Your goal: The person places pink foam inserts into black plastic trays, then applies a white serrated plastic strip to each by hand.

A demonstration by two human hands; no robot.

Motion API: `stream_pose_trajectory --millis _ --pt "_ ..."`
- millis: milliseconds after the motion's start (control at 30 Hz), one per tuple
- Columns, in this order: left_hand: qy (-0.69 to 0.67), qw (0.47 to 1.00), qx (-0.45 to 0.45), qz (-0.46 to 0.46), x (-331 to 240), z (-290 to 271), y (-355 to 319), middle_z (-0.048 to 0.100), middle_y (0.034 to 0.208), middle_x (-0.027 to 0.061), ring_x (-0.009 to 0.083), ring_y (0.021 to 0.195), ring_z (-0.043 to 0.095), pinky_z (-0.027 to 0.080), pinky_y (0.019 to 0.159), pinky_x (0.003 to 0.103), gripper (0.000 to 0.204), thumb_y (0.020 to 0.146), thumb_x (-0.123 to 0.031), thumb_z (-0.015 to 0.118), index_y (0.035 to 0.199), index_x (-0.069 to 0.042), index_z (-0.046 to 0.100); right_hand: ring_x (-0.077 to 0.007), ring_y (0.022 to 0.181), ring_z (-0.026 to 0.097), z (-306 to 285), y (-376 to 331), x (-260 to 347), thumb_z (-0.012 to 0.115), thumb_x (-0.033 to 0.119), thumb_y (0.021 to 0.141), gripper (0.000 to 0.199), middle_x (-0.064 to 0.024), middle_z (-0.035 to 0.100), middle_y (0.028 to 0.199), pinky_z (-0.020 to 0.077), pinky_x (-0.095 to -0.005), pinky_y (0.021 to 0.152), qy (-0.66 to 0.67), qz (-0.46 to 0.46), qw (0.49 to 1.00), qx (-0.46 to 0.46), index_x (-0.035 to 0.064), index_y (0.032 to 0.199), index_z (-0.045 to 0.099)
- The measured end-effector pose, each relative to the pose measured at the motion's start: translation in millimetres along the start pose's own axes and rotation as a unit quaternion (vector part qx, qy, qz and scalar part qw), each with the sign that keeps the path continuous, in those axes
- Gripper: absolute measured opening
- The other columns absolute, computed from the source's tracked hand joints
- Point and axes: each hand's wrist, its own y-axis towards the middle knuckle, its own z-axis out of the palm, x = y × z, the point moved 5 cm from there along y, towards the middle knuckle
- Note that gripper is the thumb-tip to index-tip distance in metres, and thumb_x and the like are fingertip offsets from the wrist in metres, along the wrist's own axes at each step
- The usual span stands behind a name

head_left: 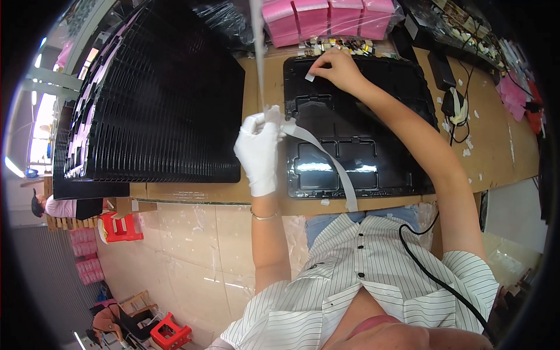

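Note:
My left hand (257,153), in a white glove, is closed on a long white strip (321,148) at the near left of a black plastic tray (361,122). The strip curls across the tray and hangs over the table's front edge. A blurred pale band (258,52) also runs from the top of the view down to this hand. My right hand (339,70) is bare. Its thumb and fingers pinch a small white label (310,76) over the tray's far left corner. Moulded recesses show in the tray's shiny floor.
A tall stack of black trays (169,111) stands to the left. Pink foam packs (329,20) in clear film lie beyond the tray, with small parts beside them. At the right are a black cable (458,137) and white scraps (466,153). A red stool (121,226) stands on the floor.

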Motion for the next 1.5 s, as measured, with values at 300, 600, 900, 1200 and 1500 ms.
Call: stream_pose_trajectory --millis 300,600,900,1200,1500 --pt "0.011 1.000 0.009 -0.009 -1 6 0 0.070 0.081 0.0051 0.0053 0.069 0.061 0.049 0.063 0.019 0.024 0.089 -0.021 0.073 0.096 0.002 0.068 -0.0294 0.096 0.056 14 16 -9 0.077 0.022 0.074 0.014 -0.0080 0.065 0.087 0.0446 -0.0421 0.085 -0.183 -0.070 0.980 -0.037 0.0101 0.077 0.069" --pt "0.035 0.999 0.002 0.015 -6 9 8 0.067 0.074 0.0031 0.0040 0.061 0.057 0.047 0.058 0.018 0.026 0.088 -0.025 0.075 0.084 -0.001 0.066 -0.0165 0.072 0.063 -37 -81 73 0.066 0.042 0.090 0.046 -0.0078 0.064 0.077 0.0452 -0.0287 0.058 -0.143 -0.136 0.974 0.108 0.0031 0.066 0.063" --pt "-0.299 0.884 0.343 -0.103 -4 34 20 0.061 0.121 0.0153 0.0109 0.086 0.058 0.047 0.073 0.022 0.076 0.076 0.001 0.074 0.142 0.003 0.037 -0.0249 0.087 0.070 11 -108 63 0.067 0.003 0.089 0.028 -0.0210 0.066 0.100 0.0613 -0.0328 0.076 0.614 0.332 0.681 0.222 -0.0053 0.110 0.051" --pt "-0.162 0.870 0.466 -0.006 -1 49 50 0.054 0.132 0.0131 0.0090 0.085 0.056 0.048 0.077 0.023 0.112 0.063 0.001 0.086 0.154 -0.010 0.023 -0.0134 0.077 0.067 12 -101 54 0.060 -0.002 0.092 0.024 -0.0183 0.065 0.093 0.0553 -0.0168 0.054 0.723 0.305 0.522 0.335 -0.0068 0.114 0.051" --pt "-0.174 0.860 0.453 0.156 7 51 70 0.058 0.075 0.0076 0.0182 0.066 0.058 0.045 0.058 0.028 0.024 0.069 -0.002 0.082 0.076 -0.004 0.059 -0.0092 0.068 0.059 1 -106 72 0.063 0.001 0.090 0.037 -0.0156 0.064 0.091 0.0412 -0.0139 0.045 0.672 0.311 0.596 0.312 -0.0020 0.124 0.048"
